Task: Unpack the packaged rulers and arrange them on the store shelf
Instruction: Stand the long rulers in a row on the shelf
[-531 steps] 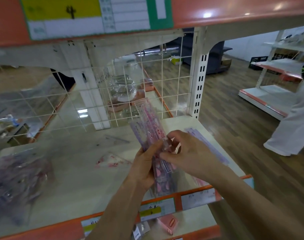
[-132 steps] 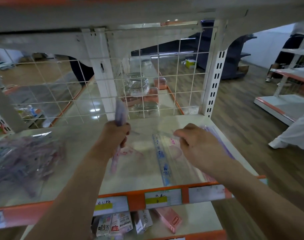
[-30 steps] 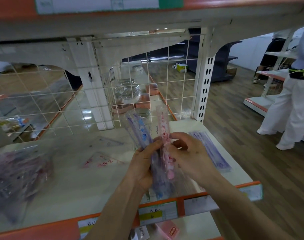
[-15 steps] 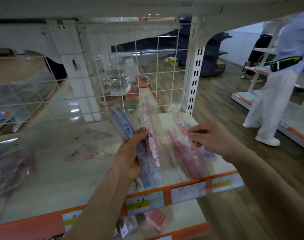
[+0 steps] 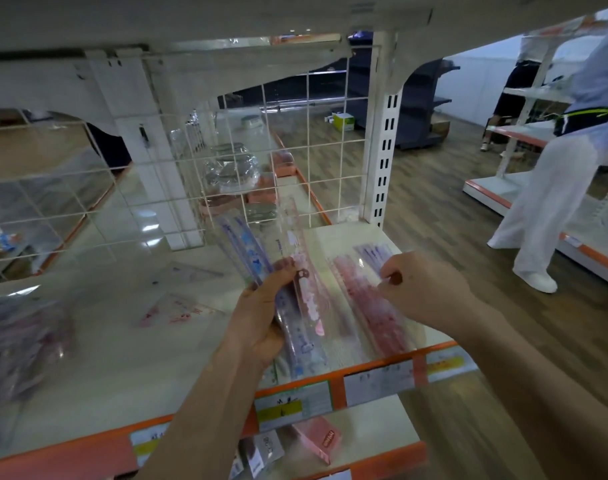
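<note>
Left fingers (image 5: 275,277) curl round packaged rulers (image 5: 248,244).

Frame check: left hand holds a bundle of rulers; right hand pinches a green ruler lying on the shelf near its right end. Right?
Not quite. The head view shows the right hand pinching a pink ruler, not a green one. The left hand does hold a bundle of rulers, and the pink ruler lies on the shelf near its right end.

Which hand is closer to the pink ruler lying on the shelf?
Right. The right hand pinches the far end of the pink ruler; the left hand grips a bunch of rulers to its left.
</note>
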Available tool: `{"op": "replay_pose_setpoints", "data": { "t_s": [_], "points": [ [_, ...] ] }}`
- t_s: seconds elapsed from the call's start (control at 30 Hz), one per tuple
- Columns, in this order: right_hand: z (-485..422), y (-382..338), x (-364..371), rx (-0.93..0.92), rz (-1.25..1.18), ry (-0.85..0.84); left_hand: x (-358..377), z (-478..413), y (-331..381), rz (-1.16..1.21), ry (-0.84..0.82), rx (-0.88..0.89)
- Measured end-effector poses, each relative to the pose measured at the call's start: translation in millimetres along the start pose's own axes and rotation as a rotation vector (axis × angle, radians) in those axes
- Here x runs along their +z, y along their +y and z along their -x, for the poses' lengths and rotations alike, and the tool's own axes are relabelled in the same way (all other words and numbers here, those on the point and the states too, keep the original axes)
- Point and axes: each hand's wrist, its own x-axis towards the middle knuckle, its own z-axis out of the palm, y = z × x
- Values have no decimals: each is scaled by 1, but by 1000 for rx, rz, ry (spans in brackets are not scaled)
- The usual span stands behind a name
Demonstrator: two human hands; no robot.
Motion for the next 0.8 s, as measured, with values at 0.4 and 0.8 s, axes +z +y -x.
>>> {"op": "replay_pose_setpoints", "data": {
  "t_s": [0.4,0.8],
  "points": [
    [10,-57,13,-29,-758,-51,2,8,2,35,-108,35],
    [28,-64,36,-477,-72,302,3,8,2,-21,-130,106]
  ]
}}
